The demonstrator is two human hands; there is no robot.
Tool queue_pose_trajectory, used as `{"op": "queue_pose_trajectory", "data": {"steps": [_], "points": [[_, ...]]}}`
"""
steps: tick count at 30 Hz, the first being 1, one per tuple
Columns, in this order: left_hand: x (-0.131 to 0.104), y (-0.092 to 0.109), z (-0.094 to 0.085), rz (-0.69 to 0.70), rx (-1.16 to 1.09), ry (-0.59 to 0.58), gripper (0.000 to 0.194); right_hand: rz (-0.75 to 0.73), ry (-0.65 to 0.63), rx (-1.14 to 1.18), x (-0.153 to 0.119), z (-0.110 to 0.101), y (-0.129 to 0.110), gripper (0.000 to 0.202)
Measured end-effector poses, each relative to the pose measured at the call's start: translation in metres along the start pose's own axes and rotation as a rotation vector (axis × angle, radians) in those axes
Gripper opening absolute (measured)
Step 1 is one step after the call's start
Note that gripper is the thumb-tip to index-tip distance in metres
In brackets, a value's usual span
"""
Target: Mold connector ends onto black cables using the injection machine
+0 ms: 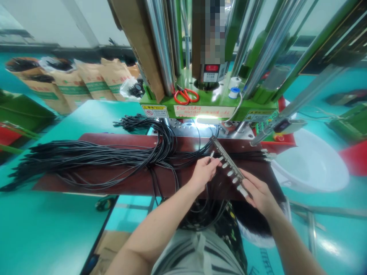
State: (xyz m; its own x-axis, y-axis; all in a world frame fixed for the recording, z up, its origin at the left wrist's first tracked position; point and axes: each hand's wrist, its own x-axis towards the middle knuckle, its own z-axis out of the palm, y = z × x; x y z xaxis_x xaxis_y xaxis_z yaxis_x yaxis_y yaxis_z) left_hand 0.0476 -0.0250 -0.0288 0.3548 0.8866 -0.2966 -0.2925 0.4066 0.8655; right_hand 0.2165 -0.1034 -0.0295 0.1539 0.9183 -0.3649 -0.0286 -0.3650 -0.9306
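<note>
Left hand (204, 172), mine: fingertips pinching one small metal-tipped piece (212, 154), just beside the bar. Right hand (259, 191), mine: closed around the near end of a slotted metal bar (228, 157), held tilted over the maroon board (137, 140). Progress, as I judge it: part-way — several pale connectors (230, 173) sit along the bar's left edge; the pinched piece appears not yet seated. Remaining, perhaps: the large bundle of black cables (132, 151) on the board. Containers: paper sacks (97, 82), far left, some showing black contents; one white tub (312, 164), right — contents indistinct; one lined bin (265, 241), below, dark contents.
</note>
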Motion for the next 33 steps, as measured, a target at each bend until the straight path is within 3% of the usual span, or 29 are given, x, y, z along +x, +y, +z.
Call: {"op": "queue_pose_trajectory", "data": {"steps": [5, 11, 21, 27, 30, 33], "points": [[0.001, 0.003, -0.001, -0.028, 0.0, 0.013, 0.036, -0.058, -0.048, -0.049, 0.003, -0.003, 0.003, 0.046], [-0.001, -0.002, -0.003, 0.011, 0.113, 0.077, 0.034, -0.218, -0.086, -0.338, -0.001, 0.0, -0.003, 0.046], [0.0, -0.005, -0.02, 0.21, 0.382, 0.006, 0.04, -0.049, -0.107, -0.065, 0.003, -0.003, -0.001, 0.043], [0.002, -0.009, -0.024, 0.19, 0.404, 0.019, 0.04, -0.011, -0.076, -0.066, -0.005, 0.004, -0.014, 0.04], [-0.001, -0.005, -0.023, 0.148, 0.364, -0.006, 0.042, -0.131, -0.121, -0.139, -0.003, 0.003, -0.015, 0.039], [-0.004, -0.002, -0.025, 0.108, 0.299, -0.035, 0.042, -0.298, -0.177, -0.358, -0.001, 0.0, -0.017, 0.04]]}}
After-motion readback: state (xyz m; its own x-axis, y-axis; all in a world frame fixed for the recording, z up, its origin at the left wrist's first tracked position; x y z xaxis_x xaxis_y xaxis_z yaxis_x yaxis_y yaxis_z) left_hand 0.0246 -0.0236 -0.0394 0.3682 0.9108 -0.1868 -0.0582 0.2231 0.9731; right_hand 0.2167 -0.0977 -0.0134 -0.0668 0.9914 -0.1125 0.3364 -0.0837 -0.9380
